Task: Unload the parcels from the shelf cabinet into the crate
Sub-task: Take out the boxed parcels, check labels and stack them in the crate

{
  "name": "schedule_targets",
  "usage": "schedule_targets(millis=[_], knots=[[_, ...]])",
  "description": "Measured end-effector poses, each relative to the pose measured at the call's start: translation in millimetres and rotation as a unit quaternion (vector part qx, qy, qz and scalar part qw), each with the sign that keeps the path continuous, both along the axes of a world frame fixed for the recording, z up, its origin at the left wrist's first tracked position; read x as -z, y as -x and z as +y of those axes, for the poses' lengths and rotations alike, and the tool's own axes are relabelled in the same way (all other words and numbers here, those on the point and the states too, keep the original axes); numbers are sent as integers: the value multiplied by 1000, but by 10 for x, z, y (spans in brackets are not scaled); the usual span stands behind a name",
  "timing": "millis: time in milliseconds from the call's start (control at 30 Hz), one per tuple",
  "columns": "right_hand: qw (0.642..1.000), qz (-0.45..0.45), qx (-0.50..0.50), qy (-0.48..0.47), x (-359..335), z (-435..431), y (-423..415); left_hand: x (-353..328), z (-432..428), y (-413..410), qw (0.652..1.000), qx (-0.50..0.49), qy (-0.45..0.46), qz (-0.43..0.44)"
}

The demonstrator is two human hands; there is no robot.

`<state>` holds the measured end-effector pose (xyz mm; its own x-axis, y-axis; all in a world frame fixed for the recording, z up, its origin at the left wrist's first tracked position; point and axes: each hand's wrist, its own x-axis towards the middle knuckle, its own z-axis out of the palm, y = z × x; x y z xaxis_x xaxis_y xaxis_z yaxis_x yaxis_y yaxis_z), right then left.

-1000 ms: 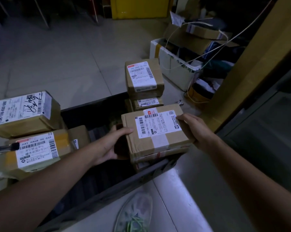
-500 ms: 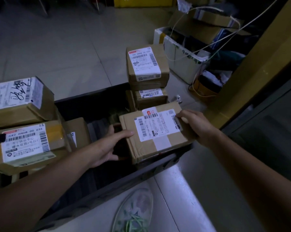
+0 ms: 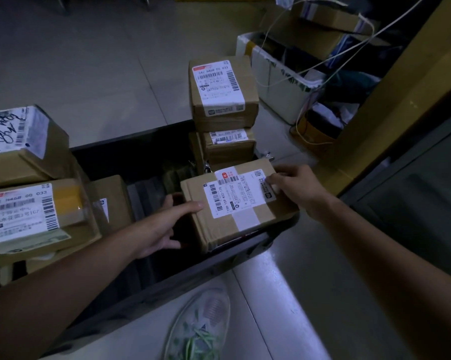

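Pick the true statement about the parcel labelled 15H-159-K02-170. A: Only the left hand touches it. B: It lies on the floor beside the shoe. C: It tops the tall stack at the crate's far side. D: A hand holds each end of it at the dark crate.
D: the left hand grips the left edge of the parcel, the right hand its right end, over the crate.

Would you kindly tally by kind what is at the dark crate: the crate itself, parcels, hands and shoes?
Crate: 1
Cardboard parcels plainly visible at it: 6
Hands, left hand and right hand: 2
Shoe: 1
Total: 10
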<state>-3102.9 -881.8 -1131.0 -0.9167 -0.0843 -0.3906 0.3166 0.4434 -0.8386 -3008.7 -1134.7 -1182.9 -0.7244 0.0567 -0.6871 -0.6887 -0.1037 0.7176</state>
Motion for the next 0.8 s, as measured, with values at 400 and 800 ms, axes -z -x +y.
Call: schedule_targets(millis=[400, 800], knots=[[999, -11, -33, -24, 3, 57, 39, 90, 14, 3, 999, 14, 27, 11], [996, -10, -57, -65, 4, 83, 17, 16, 46, -21, 992, 40, 112, 35]])
